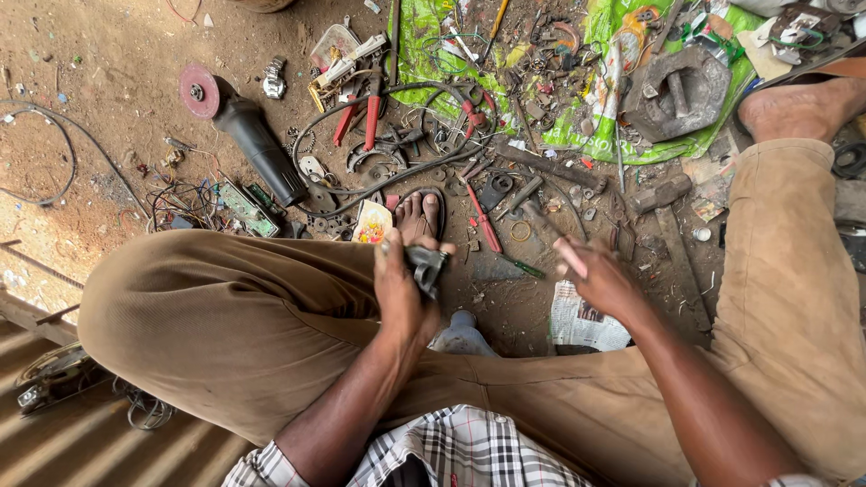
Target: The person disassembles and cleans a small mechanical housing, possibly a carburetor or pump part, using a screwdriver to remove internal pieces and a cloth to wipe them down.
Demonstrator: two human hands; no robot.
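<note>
From my remote seat I took the black angle grinder (pixel 257 149), with its red disc, as my landmark on the dirt floor (pixel 117 81). Well below it and to its right, the left hand (pixel 401 293) was wrapped tight round a small dark metal part (pixel 426 266), fingers curled and thumb pressed on top, the piece braced just above the tan trouser knee (pixel 225 316). Farther right of the grinder, at about the same height as that part, the right hand (pixel 606 284) gripped a pinkish handle (pixel 570 257) of a tool whose dark shaft ran up toward the scrap; I could not tell what sort of head it had. The two hands were apart, the tool tip not touching the part.

To do this well, I judged the part needed firm bracing against the leg, with the thumb kept clear of wherever the tool landed, and short controlled strokes, since a slip could have met the bare toes (pixel 419 215) just above.

The ground was packed earth littered with red-handled pliers (pixel 365 117), wires and scrap. Far right of the grinder lay a green plastic sheet (pixel 595 135) heaped with metal bits. Below the grinder, at the left edge, corrugated metal sheeting (pixel 81 442) showed.
</note>
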